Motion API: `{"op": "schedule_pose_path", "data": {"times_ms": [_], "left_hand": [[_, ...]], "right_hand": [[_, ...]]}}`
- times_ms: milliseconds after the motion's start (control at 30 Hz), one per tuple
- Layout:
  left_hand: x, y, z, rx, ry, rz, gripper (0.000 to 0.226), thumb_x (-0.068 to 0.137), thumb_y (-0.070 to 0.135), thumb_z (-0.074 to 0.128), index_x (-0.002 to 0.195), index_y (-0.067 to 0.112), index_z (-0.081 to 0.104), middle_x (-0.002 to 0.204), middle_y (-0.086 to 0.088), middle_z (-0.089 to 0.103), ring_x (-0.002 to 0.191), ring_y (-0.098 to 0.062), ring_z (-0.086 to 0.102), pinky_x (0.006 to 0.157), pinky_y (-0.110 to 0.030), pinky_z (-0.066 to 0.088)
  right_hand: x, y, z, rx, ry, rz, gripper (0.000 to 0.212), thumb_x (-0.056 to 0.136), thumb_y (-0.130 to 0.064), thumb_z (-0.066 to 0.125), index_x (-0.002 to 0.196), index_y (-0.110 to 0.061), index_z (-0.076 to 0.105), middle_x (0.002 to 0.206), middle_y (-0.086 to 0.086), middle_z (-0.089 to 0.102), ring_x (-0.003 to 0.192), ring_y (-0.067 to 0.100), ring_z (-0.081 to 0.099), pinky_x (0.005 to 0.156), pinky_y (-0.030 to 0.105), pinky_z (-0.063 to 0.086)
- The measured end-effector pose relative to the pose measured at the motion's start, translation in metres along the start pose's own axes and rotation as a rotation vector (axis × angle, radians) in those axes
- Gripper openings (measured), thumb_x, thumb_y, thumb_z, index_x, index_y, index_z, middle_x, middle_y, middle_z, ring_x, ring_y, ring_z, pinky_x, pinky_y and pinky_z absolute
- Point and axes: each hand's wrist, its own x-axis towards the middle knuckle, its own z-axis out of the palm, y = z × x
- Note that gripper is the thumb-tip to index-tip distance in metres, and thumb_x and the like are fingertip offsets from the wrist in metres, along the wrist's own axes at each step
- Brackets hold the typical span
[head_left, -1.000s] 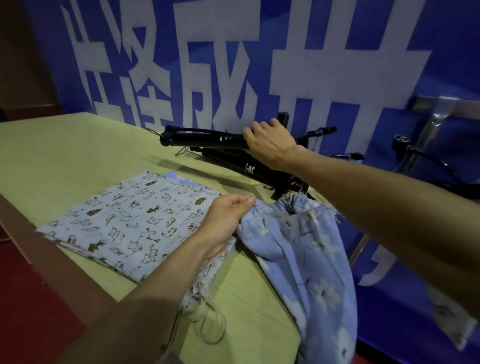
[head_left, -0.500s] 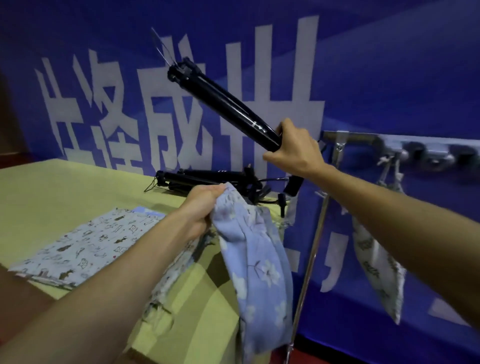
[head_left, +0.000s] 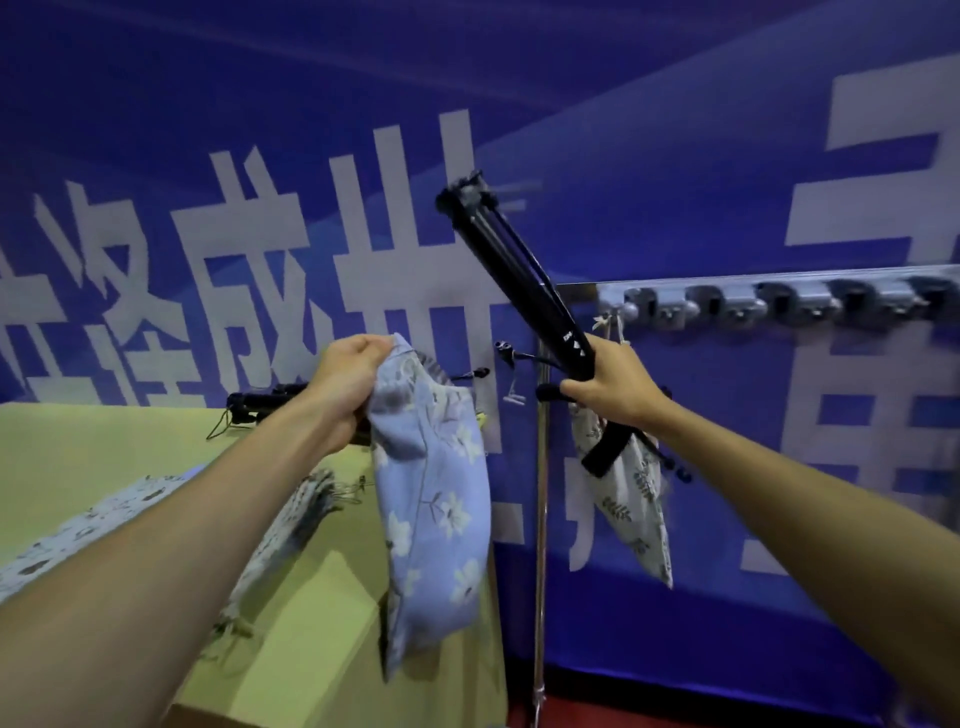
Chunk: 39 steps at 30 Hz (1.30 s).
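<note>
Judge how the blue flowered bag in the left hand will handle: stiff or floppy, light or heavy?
Probably floppy: the blue flowered bag hangs limp and creased from the left hand, which grips only its top edge. Likely light: it hangs flat and looks empty. Its mouth may sag shut against the black tripod in the right hand.

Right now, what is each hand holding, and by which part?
The left hand grips the blue floral bag by its top edge; the right hand grips the folded black tripod below its middle, with a short end sticking out underneath.
</note>
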Motion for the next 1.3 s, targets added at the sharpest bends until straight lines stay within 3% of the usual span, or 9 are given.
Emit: {"op": "schedule_pose_path", "data": {"times_ms": [67,167,267,367,533,700,800,1033,1300], "left_hand": [[-0.002,0.002,0.005,-0.002,-0.002,0.004,0.019,0.099,0.021,0.052,0.086,0.014,0.064,0.076,-0.006,0.065,0.063,-0.016,0.060,0.056,-0.025,0.051],[-0.002,0.002,0.008,-0.020,0.012,0.012,0.021,0.099,0.018,0.051,0.083,0.013,0.065,0.070,-0.002,0.066,0.056,-0.012,0.062,0.054,-0.023,0.052],[0.000,0.001,0.008,0.003,0.027,0.036,0.026,0.099,0.015,0.050,0.079,0.016,0.065,0.067,0.003,0.067,0.050,-0.005,0.063,0.051,-0.018,0.052],[0.000,-0.001,0.006,0.040,0.012,0.031,0.022,0.099,0.018,0.051,0.082,0.016,0.064,0.078,-0.003,0.067,0.064,-0.011,0.063,0.060,-0.025,0.053],[0.002,-0.004,-0.005,0.059,0.115,0.037,0.020,0.099,0.022,0.051,0.084,0.018,0.065,0.079,-0.004,0.064,0.066,-0.017,0.060,0.055,-0.027,0.047],[-0.002,0.000,-0.005,0.185,0.072,0.139,0.016,0.095,0.024,0.059,0.097,0.014,0.071,0.086,-0.001,0.068,0.083,-0.021,0.064,0.076,-0.034,0.054],[-0.007,0.000,-0.001,0.267,-0.009,0.176,0.019,0.093,0.024,0.061,0.099,0.011,0.072,0.088,-0.001,0.069,0.084,-0.017,0.063,0.081,-0.033,0.053],[-0.011,-0.019,0.000,0.655,-0.071,0.309,0.021,0.098,0.028,0.052,0.088,0.017,0.068,0.081,0.005,0.063,0.075,-0.009,0.055,0.060,-0.023,0.041],[-0.022,-0.018,0.020,0.583,-0.073,0.367,0.024,0.102,0.026,0.037,0.096,0.011,0.054,0.086,0.000,0.056,0.079,-0.015,0.051,0.069,-0.031,0.042]], "right_hand": [[-0.006,0.014,-0.004,-0.042,-0.023,0.029,0.018,0.074,-0.013,0.068,0.080,-0.019,0.051,0.066,-0.003,0.055,0.063,0.018,0.054,0.055,0.032,0.042],[-0.011,0.027,-0.009,-0.119,-0.044,0.014,0.020,0.073,-0.013,0.067,0.090,-0.017,0.057,0.074,0.001,0.062,0.069,0.023,0.058,0.059,0.038,0.047],[-0.014,0.033,-0.011,-0.171,-0.094,-0.034,0.017,0.075,-0.011,0.067,0.083,-0.018,0.054,0.069,-0.003,0.059,0.064,0.020,0.054,0.053,0.033,0.039],[-0.014,0.035,-0.016,-0.261,-0.118,-0.057,0.019,0.076,-0.013,0.068,0.078,-0.022,0.051,0.065,-0.006,0.057,0.063,0.017,0.053,0.048,0.029,0.033],[-0.011,0.032,-0.031,-0.467,-0.208,-0.091,0.021,0.075,-0.014,0.067,0.079,-0.028,0.052,0.068,-0.006,0.057,0.068,0.020,0.057,0.050,0.028,0.034],[-0.011,0.015,-0.041,-0.694,-0.279,-0.212,0.013,0.076,-0.017,0.062,0.080,-0.027,0.054,0.067,-0.005,0.056,0.070,0.023,0.057,0.057,0.037,0.048],[-0.008,-0.006,-0.051,-0.816,-0.294,-0.347,0.013,0.077,-0.020,0.059,0.088,-0.028,0.058,0.084,-0.004,0.064,0.083,0.025,0.061,0.060,0.033,0.044],[-0.001,-0.053,-0.077,-1.120,-0.149,-0.557,0.017,0.082,-0.026,0.056,0.098,-0.029,0.062,0.096,-0.005,0.064,0.087,0.028,0.065,0.060,0.030,0.036],[-0.004,-0.071,-0.076,-1.188,-0.298,-0.567,0.011,0.082,-0.030,0.059,0.093,-0.028,0.061,0.090,-0.002,0.064,0.082,0.026,0.062,0.061,0.030,0.039]]}}
